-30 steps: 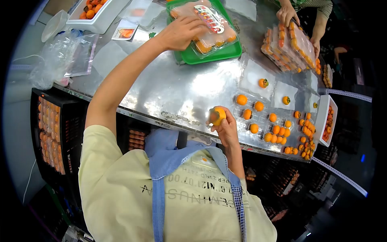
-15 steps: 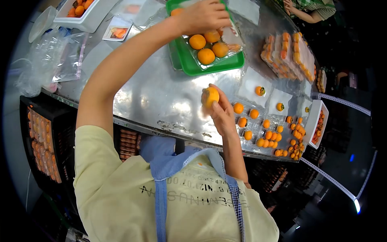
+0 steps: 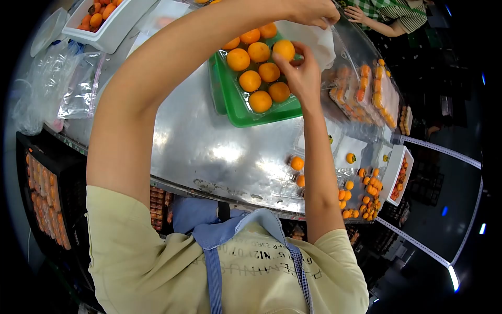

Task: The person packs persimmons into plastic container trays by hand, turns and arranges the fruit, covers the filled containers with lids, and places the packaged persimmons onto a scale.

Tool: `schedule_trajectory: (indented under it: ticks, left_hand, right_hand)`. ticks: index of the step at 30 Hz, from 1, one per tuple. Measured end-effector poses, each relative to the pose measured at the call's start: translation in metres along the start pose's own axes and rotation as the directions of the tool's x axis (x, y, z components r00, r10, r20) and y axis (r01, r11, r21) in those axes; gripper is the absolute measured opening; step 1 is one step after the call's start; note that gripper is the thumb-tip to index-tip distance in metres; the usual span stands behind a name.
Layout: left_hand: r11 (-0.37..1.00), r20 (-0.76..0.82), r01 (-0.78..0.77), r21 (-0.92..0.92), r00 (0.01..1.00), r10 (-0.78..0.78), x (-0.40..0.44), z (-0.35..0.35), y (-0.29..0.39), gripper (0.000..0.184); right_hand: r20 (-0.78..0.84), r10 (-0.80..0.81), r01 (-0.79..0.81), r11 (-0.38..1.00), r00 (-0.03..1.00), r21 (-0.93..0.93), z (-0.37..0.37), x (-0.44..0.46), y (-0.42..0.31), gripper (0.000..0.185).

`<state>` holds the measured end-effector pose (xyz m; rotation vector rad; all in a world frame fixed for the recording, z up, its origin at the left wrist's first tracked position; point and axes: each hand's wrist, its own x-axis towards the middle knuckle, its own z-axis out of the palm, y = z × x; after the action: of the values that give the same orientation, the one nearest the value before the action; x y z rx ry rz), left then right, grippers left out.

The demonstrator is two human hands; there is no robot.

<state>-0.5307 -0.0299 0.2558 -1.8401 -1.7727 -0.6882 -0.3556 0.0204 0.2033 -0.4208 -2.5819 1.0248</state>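
Orange persimmons (image 3: 250,81) sit in rows in a clear plastic tray, which rests on a green tray (image 3: 240,119). My right hand (image 3: 303,76) is closed around one persimmon (image 3: 284,51), thumb and fingers on its sides, at the right side of the rows. My left hand (image 3: 315,13) reaches across the top of the view, its fingers pinched at the edge of a thin white sheet (image 3: 316,44). That sheet stands raised beside the fruit, behind my right hand. My left forearm hides the far part of the tray.
Stacked clear packs of persimmons (image 3: 361,94) stand at the right. Loose persimmons (image 3: 371,191) and a white box (image 3: 400,175) are at the near right. Another white box (image 3: 107,29) of fruit stands top left, above plastic bags (image 3: 78,83). A co-worker's hand (image 3: 356,14) rests at top right.
My right hand has carried the persimmon from above the bare metal up to the rows in the tray. My left hand has moved right, and the white sheet is drawn back from the fruit.
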Motion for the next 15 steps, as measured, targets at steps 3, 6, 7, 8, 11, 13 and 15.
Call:
schedule_trajectory:
  ticks: [3, 6, 7, 8, 11, 13, 15]
  left_hand:
    - [0.998, 0.072, 0.042, 0.037, 0.996, -0.045, 0.003, -0.003, 0.005, 0.014]
    - [0.997, -0.002, 0.029, 0.069, 1.000, -0.028, -0.002, -0.003, 0.009, 0.013]
    - [0.997, -0.055, 0.012, 0.077, 0.998, -0.008, -0.006, -0.002, 0.009, 0.012]
    - [0.996, -0.074, 0.009, 0.084, 0.997, -0.003, -0.008, -0.001, 0.008, 0.012]
    - [0.996, -0.088, 0.015, 0.093, 0.996, -0.007, -0.013, 0.002, 0.010, 0.011]
    - [0.995, -0.045, 0.041, 0.095, 0.998, -0.037, -0.015, 0.000, 0.012, 0.011]
    - [0.997, -0.073, 0.038, 0.073, 0.997, -0.033, -0.016, 0.004, 0.012, 0.011]
  right_hand:
    - [-0.036, -0.114, 0.098, 0.947, 0.993, -0.305, 0.016, 0.036, 0.022, 0.053]
    - [0.032, -0.063, 0.071, 0.891, 0.998, -0.448, 0.021, 0.047, 0.026, 0.053]
    - [0.036, -0.050, 0.062, 0.870, 0.998, -0.489, 0.023, 0.049, 0.026, 0.053]
    - [0.032, -0.034, 0.046, 0.859, 0.999, -0.510, 0.026, 0.049, 0.026, 0.054]
    - [0.017, 0.013, -0.001, 0.832, 1.000, -0.555, 0.030, 0.045, 0.025, 0.056]
    - [0.004, 0.032, -0.025, 0.832, 0.999, -0.554, 0.032, 0.044, 0.024, 0.052]
    - [0.006, 0.032, -0.024, 0.840, 0.999, -0.541, 0.033, 0.043, 0.028, 0.051]
